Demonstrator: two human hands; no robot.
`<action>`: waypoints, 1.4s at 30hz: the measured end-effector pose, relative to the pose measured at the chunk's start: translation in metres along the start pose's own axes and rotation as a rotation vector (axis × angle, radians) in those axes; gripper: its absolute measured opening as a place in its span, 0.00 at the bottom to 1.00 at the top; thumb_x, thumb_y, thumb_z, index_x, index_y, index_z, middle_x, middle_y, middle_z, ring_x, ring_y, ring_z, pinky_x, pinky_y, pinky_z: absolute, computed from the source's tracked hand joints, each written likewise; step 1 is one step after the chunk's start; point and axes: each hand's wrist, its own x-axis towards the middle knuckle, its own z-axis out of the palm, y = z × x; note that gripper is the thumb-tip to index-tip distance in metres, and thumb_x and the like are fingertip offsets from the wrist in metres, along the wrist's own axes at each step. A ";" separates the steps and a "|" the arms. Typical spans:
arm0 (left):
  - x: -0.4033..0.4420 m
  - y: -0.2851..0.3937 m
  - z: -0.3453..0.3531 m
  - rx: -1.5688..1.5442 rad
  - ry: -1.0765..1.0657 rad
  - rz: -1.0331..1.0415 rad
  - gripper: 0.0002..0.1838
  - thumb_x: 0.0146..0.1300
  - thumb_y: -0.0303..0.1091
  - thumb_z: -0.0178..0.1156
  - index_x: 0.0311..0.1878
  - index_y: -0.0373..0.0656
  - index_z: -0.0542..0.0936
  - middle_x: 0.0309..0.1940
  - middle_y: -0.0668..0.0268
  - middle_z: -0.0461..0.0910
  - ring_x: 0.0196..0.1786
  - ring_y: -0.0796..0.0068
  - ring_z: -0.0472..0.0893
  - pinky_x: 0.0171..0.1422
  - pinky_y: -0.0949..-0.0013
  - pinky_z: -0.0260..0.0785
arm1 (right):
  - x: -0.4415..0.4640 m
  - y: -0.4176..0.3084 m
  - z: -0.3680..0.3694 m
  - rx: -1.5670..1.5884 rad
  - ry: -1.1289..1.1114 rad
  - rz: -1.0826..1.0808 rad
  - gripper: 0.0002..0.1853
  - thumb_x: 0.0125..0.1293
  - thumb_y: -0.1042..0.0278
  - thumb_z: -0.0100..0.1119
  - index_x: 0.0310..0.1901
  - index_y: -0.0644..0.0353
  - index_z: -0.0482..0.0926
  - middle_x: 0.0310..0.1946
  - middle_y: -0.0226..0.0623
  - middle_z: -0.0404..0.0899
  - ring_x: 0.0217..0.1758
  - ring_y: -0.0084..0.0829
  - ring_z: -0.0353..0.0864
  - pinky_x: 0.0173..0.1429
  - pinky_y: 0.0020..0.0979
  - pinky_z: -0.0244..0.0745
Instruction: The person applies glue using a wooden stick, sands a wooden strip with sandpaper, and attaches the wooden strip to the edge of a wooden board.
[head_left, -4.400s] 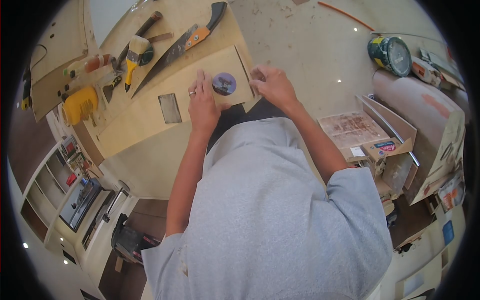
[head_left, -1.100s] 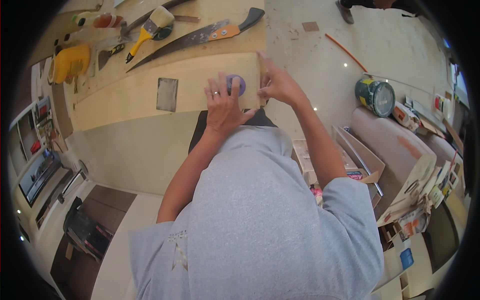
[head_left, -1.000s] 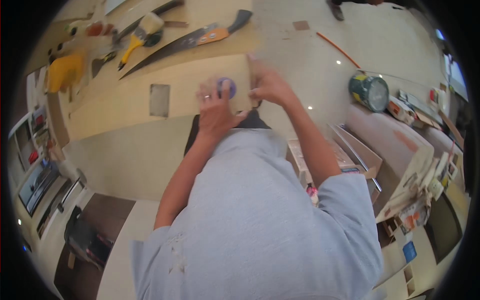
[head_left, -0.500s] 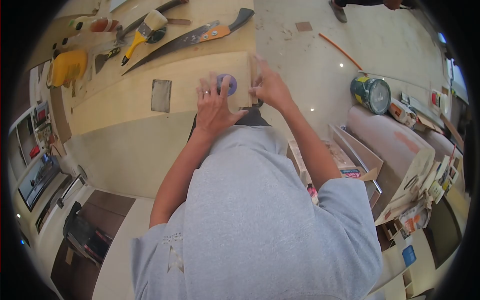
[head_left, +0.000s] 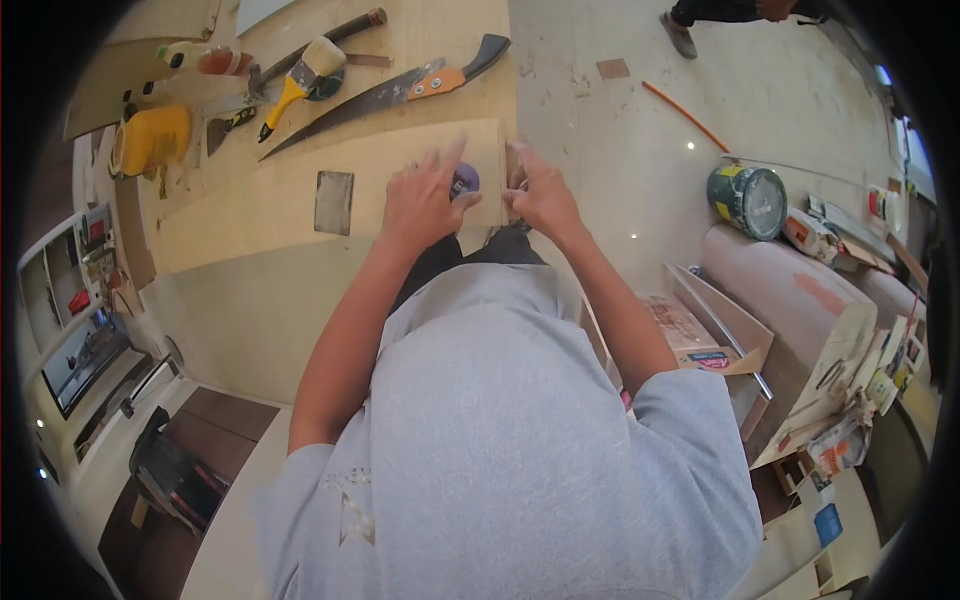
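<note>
A pale wooden board point(head_left: 270, 205) lies across the worktop in front of me. My left hand point(head_left: 418, 203) rests on it near the right end, fingers stretched out and slightly blurred. Beside it sits a round purple disc point(head_left: 466, 178), partly hidden by that hand, with the thumb at its lower edge. At the board's right end is my right hand point(head_left: 547, 200), index finger extended and the other fingers curled against the edge. A thin brownish piece point(head_left: 513, 165) shows there, too blurred to name. Left of my hands lies a dark grey rectangular pad point(head_left: 334, 203).
Behind the board lie a pruning saw point(head_left: 390, 98), a yellow-handled paintbrush point(head_left: 300, 85), a hammer point(head_left: 315, 47), a scraper point(head_left: 228, 128) and a yellow container point(head_left: 155, 140). A paint can point(head_left: 747, 202) stands at right. Another person's leg point(head_left: 683, 30) shows at the top.
My left hand has slid off the top of the purple disc to its left side. My right hand stays at the board's end. The whole view has shifted slightly.
</note>
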 end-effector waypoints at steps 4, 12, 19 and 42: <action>0.020 -0.002 0.009 0.133 0.091 0.076 0.59 0.57 0.66 0.77 0.88 0.58 0.61 0.65 0.48 0.78 0.55 0.43 0.87 0.54 0.47 0.81 | 0.000 0.001 -0.001 0.021 -0.009 0.006 0.41 0.57 0.79 0.70 0.76 0.60 0.72 0.33 0.48 0.87 0.40 0.50 0.89 0.49 0.46 0.82; 0.026 0.022 -0.006 0.159 -0.109 0.030 0.68 0.50 0.63 0.83 0.89 0.47 0.58 0.74 0.54 0.71 0.76 0.47 0.75 0.69 0.38 0.71 | -0.002 0.000 0.000 -0.001 -0.011 0.013 0.43 0.59 0.79 0.71 0.78 0.54 0.71 0.37 0.44 0.87 0.40 0.46 0.87 0.49 0.43 0.81; 0.031 0.007 0.016 0.245 0.079 0.227 0.68 0.49 0.57 0.84 0.86 0.33 0.58 0.88 0.56 0.54 0.89 0.48 0.56 0.81 0.29 0.57 | -0.001 0.001 0.006 0.011 0.005 -0.015 0.43 0.59 0.80 0.70 0.79 0.57 0.70 0.34 0.46 0.83 0.38 0.48 0.84 0.48 0.44 0.79; 0.038 -0.014 0.018 -0.013 0.069 0.296 0.62 0.49 0.57 0.83 0.81 0.30 0.67 0.88 0.53 0.53 0.89 0.46 0.55 0.75 0.21 0.56 | -0.005 -0.031 0.032 -0.187 0.157 0.214 0.42 0.61 0.84 0.65 0.79 0.52 0.73 0.41 0.48 0.82 0.44 0.47 0.85 0.53 0.42 0.81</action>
